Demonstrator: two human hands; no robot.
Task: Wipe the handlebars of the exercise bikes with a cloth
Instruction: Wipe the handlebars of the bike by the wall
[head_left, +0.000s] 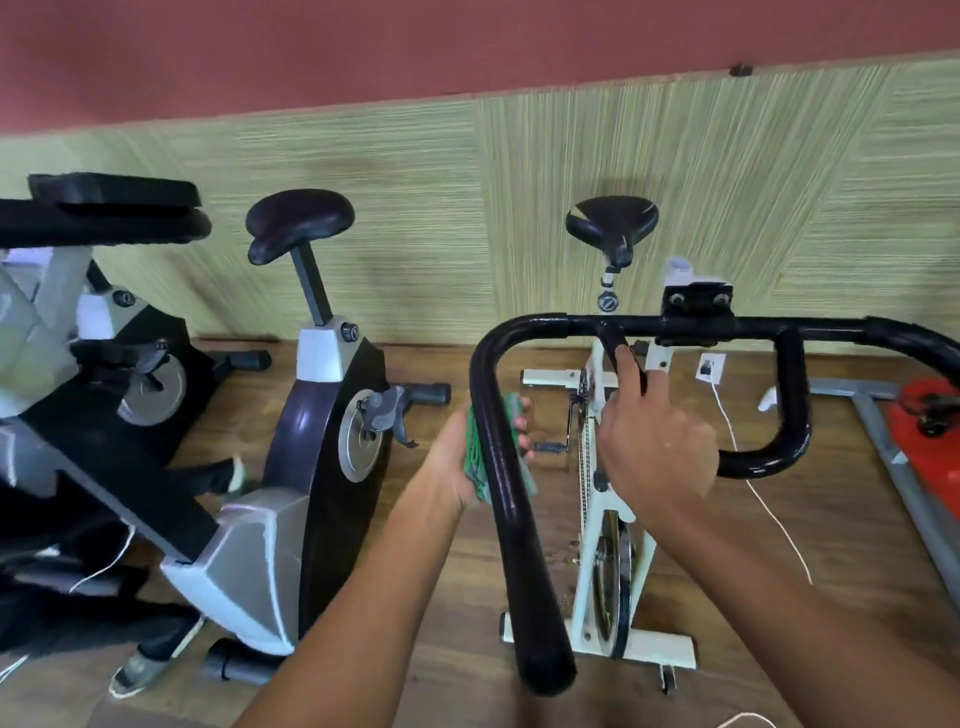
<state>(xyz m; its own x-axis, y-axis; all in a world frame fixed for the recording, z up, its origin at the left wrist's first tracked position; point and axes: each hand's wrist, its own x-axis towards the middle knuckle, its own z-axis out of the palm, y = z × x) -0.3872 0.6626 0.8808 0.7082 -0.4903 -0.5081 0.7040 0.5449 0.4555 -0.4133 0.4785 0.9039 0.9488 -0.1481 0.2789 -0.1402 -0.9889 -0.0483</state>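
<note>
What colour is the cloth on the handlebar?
The cloth is green, gripped by the left hand; it shows in the head view.

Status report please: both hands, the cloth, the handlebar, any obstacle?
Left hand grips cloth around handlebar, left bar. Right hand holds inner bar. No obstacle seen on the bar.

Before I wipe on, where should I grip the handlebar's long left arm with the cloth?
Wrap the green cloth round the straight mid-section of the handlebar's left arm, from its outer left side as the left hand does: it is a round tube, and the right hand holds the inner bar.
</note>
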